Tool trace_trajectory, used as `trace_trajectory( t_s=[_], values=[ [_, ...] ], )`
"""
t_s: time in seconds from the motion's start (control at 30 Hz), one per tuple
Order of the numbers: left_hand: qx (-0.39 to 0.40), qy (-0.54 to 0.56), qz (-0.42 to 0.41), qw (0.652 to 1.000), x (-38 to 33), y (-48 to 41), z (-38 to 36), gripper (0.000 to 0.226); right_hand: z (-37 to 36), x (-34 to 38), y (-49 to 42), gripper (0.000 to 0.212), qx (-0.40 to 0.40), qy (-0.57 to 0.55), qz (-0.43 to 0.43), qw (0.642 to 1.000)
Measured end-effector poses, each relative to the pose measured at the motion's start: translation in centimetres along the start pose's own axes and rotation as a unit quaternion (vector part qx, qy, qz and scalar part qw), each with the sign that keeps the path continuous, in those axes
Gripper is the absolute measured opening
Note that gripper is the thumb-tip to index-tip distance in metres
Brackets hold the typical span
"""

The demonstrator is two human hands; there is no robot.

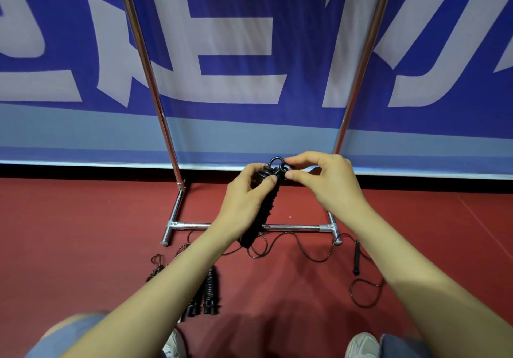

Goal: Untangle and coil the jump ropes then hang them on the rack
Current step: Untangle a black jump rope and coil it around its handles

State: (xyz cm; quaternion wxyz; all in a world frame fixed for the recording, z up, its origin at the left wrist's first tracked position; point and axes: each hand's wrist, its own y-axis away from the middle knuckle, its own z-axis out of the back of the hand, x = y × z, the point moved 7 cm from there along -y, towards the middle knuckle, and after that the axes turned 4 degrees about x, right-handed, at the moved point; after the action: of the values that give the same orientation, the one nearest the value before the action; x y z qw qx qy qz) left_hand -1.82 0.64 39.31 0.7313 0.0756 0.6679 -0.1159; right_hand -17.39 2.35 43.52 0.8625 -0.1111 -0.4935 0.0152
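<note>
A chrome rack stands on red floor against a blue banner. Below the rack's base bar lie a loose rope with its handle and two wound bundles. In mid-air before the rack, the left hand closes around a coiled rope, thumb pressing the wraps. The right hand pinches the small loop on top, possibly threading the cord end; the detail is too fine. Keep the left grip firm so the wraps stay tight while the loop is cinched.
</note>
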Motion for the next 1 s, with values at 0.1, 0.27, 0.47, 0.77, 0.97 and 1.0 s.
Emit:
trace_trajectory(
  t_s=[0.1, 0.27, 0.47, 0.77, 0.97, 1.0],
  values=[
    [-0.013, -0.014, -0.019, 1.0, -0.5, 0.0, 0.0, 0.014, 0.3, -0.1, -0.2, 0.017, -0.033, 0.022, 0.004, 0.999],
    [0.0, -0.03, -0.053, 0.998, -1.2, 0.3, -0.4, 0.013, 0.7, -0.7, -0.8, 0.014, -0.059, -0.029, -0.014, 0.998],
    [0.023, -0.096, -0.057, 0.994, -1.0, 0.3, 0.0, 0.014, -0.9, 0.3, -0.3, 0.022, 0.053, 0.007, 0.025, 0.998],
    [0.021, -0.157, -0.069, 0.985, -1.1, 0.2, 0.2, 0.01, -1.9, 1.0, 0.2, 0.015, 0.051, 0.062, 0.062, 0.995],
    [0.023, -0.187, -0.076, 0.979, -1.4, 0.4, -0.3, 0.008, -2.4, -0.4, -0.3, 0.005, 0.068, -0.08, -0.003, 0.994],
    [0.02, -0.198, -0.082, 0.977, -1.6, 0.3, -0.2, 0.008, -2.4, -0.4, -0.3, 0.006, 0.073, -0.101, -0.002, 0.992]
  ],
)
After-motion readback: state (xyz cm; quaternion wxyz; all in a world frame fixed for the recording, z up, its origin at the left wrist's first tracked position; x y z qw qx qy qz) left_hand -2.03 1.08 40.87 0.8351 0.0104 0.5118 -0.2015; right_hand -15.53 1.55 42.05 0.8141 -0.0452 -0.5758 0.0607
